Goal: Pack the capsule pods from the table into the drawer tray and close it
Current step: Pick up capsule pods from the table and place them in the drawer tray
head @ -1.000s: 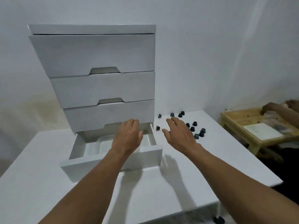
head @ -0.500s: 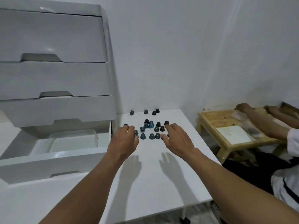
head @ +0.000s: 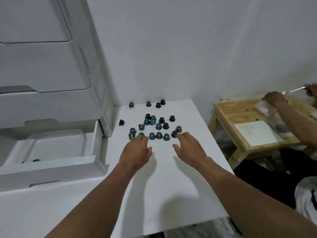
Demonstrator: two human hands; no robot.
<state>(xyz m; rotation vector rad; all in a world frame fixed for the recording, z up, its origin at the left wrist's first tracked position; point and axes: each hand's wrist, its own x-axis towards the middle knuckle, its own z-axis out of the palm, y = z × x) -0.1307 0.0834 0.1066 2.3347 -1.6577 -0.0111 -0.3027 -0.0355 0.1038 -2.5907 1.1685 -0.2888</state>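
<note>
Pods (head: 158, 126) lie scattered on the far part of the white surface (head: 171, 186), right of the drawer (head: 51, 162), which stands pulled out with its tray (head: 56, 145) inside. The left hand (head: 135, 150) reaches to the cluster's near-left edge, grip apart, holding nothing. The right hand (head: 190, 148) has its grip apart too, index tip just beside a black pod (head: 174, 134) at the near-right edge

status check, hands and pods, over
Both open: left hand at the near pods, right hand by a black pod. None gripped, all loose on table. Drawer open, tray ready. Second person at side bench.
</note>
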